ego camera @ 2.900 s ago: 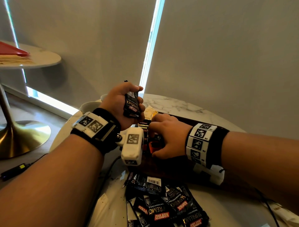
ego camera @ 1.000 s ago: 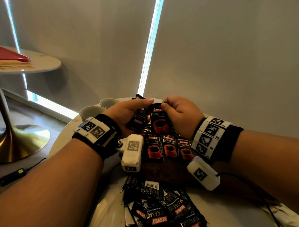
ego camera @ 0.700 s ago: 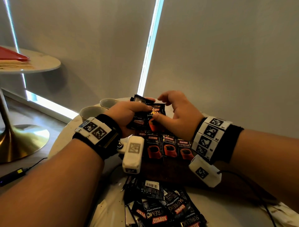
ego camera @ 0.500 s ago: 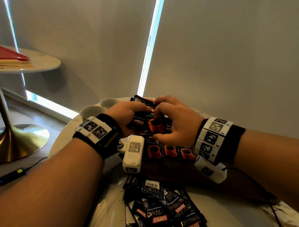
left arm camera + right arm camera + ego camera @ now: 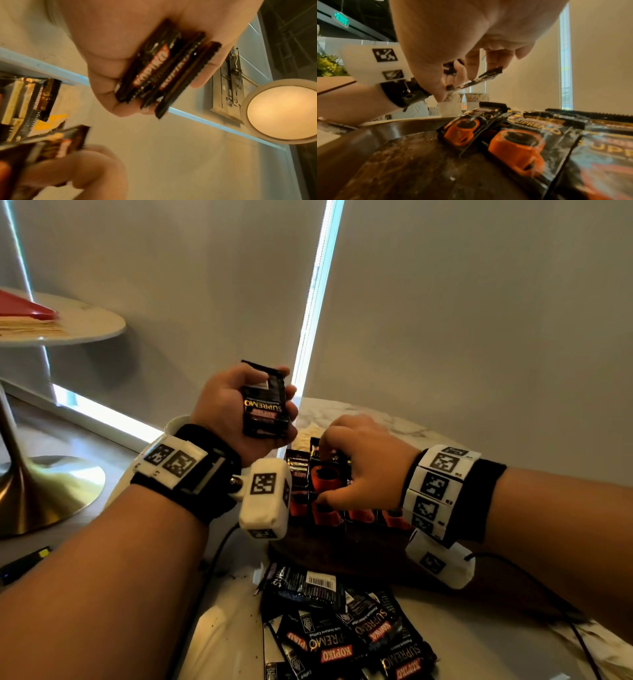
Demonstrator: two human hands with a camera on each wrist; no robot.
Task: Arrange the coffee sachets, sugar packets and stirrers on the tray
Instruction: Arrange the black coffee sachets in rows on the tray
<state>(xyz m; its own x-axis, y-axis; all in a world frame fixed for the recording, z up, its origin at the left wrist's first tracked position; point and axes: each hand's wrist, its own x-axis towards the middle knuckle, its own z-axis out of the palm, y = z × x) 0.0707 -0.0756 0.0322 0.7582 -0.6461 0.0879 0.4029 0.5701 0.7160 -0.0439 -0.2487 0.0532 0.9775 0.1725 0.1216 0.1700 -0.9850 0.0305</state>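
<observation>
Gripping a small stack of coffee sachets (image 5: pixel 264 402), the left hand (image 5: pixel 227 409) is raised above the desk (image 5: pixel 445 642), fingers (image 5: pixel 202 75) curled around the stack's edges. The right hand (image 5: pixel 363 463) pinches a single sachet (image 5: pixel 325 474) over the rows of sachets (image 5: pixel 522 142) lying on the dark tray (image 5: pixel 419 169) beneath its fingers. Loose sachets (image 5: pixel 346 631) lie on the desk, nearer the person than the tray.

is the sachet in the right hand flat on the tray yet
No. The right hand pinches the sachet tilted above the tray.
</observation>
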